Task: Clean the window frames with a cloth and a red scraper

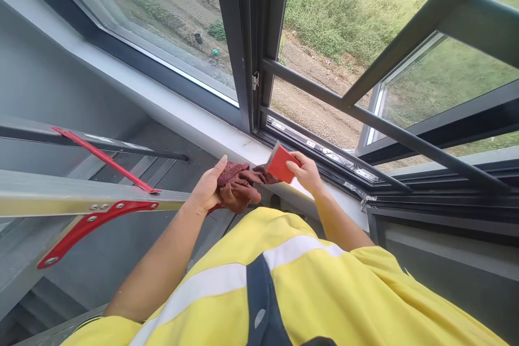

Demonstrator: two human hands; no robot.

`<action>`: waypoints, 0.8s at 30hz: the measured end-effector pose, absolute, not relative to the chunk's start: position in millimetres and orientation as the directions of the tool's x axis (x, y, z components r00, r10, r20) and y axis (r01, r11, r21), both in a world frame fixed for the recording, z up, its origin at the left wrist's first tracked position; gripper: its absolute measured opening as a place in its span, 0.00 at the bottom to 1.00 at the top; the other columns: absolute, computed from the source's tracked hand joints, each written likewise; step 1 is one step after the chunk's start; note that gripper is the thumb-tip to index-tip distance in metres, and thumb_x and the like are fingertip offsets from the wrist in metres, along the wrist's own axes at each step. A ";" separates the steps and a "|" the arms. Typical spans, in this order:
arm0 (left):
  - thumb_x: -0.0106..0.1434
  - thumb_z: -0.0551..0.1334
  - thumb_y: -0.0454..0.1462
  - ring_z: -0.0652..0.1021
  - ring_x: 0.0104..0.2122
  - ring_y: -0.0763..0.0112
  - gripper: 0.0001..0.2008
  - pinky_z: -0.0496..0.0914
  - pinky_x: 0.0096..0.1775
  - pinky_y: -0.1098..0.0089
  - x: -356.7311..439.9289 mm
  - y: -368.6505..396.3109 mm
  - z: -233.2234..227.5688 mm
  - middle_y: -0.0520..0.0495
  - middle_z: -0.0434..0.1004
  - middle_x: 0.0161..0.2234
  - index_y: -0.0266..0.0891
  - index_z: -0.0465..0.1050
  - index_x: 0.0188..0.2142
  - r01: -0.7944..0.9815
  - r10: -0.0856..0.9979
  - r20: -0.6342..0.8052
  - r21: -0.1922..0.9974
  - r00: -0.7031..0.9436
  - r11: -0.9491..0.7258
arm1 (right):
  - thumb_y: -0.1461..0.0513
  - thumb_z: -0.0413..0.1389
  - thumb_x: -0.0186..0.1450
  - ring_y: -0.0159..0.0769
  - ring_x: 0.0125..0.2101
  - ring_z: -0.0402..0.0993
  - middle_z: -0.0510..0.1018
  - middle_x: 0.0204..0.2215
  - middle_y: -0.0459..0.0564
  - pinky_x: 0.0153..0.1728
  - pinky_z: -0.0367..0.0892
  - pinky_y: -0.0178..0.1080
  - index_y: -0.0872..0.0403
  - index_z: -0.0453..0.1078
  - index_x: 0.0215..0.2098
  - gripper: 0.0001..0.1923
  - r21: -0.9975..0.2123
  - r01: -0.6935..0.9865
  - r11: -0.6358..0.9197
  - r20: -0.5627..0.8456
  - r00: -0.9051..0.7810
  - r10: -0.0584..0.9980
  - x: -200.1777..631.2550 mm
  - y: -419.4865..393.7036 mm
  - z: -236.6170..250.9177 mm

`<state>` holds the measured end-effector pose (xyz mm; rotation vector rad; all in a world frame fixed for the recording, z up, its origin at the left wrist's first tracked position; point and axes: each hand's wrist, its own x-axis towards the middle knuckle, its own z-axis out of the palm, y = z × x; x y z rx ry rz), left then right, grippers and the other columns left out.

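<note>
My left hand [207, 186] grips a crumpled dark red cloth [238, 186] just below the grey window sill [170, 102]. Close to its right, my right hand [308, 173] holds a flat red scraper block [281, 164], which touches the cloth's upper edge. Both hands hover in front of the sill, near the lower corner of the dark window frame [247, 65]. My yellow reflective shirt [292, 286] fills the bottom of the view.
An aluminium ladder [60, 194] with red braces [87, 224] stands at the left. The window sash [438, 81] is swung open outward at the right, with a metal track [324, 151] along the frame's bottom. Ground and grass lie far below outside.
</note>
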<state>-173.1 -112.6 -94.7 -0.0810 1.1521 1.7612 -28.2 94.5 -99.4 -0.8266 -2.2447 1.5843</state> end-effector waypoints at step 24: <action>0.65 0.45 0.52 0.78 0.31 0.62 0.24 0.65 0.32 0.71 -224.4 -137.8 -41.7 0.47 0.80 0.33 0.44 0.73 0.46 0.653 0.739 -0.179 0.366 -0.650 0.663 | 0.56 0.60 0.55 0.32 0.31 0.70 0.74 0.34 0.49 0.31 0.65 0.33 0.60 0.72 0.31 0.13 -0.938 0.312 0.154 -0.348 -0.857 -0.381 -100.7 138.1 -93.3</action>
